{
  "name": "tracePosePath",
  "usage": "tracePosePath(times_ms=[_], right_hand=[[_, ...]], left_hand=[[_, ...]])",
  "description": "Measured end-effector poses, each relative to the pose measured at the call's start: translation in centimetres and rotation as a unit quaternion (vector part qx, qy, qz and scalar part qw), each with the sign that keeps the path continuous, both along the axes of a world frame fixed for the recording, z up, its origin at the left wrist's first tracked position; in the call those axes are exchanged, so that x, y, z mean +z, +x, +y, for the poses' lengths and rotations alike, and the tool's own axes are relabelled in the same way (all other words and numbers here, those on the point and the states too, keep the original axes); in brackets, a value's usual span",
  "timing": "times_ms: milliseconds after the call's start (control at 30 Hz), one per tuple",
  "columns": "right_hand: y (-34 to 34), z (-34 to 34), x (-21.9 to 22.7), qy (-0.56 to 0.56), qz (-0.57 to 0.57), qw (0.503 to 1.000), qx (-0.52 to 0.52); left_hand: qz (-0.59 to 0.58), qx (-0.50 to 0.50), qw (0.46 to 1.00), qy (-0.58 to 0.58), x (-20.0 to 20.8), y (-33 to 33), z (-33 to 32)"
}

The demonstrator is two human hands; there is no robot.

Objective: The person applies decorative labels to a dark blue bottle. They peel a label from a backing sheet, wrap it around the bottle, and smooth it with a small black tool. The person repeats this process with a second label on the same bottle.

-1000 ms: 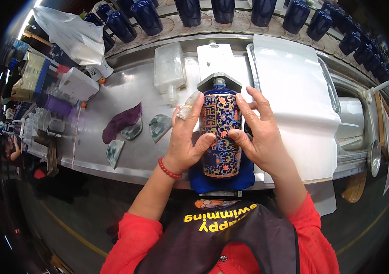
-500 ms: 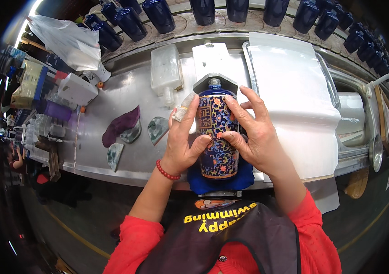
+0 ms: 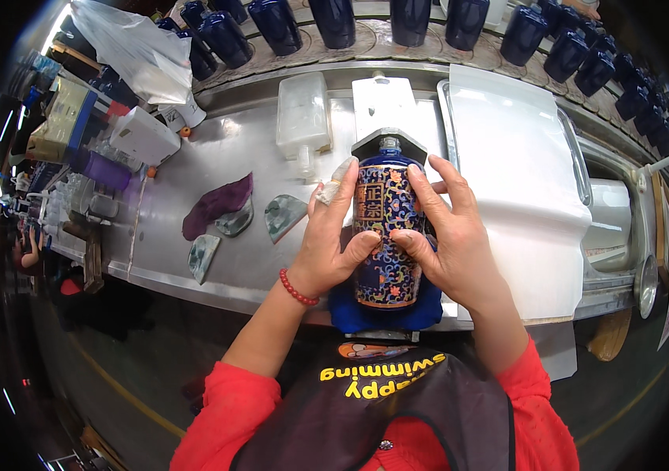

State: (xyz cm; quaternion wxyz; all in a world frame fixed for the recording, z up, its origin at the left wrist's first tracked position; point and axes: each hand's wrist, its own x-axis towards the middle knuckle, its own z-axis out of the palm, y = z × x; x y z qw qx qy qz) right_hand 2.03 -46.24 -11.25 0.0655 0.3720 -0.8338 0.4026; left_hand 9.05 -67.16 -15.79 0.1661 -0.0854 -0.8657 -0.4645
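Bottle (image 3: 385, 216) mid-frame, long axis up-down, neck toward top; between left hand (image 3: 327, 245) and right hand (image 3: 458, 242), equally near, both touching, fingers spread apart.

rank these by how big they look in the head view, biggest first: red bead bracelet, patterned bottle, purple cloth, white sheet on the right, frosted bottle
1. white sheet
2. patterned bottle, partly covered by fingers
3. frosted bottle
4. purple cloth
5. red bead bracelet
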Motion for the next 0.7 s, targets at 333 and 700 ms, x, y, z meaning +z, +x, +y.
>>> tracePosePath(times_ms=[333, 700], right_hand=[[0.2, 0.4, -0.5, 0.011, 0.001, 1.000, 0.000], [0.5, 2.7, -2.7, -0.040, -0.047, 0.998, 0.008]], left_hand=[[0.005, -0.002, 0.999, 0.036, -0.8, -0.1, 0.0], [0.055, 0.022, 0.956, -0.286, 1.5, 5.5, 3.6]])
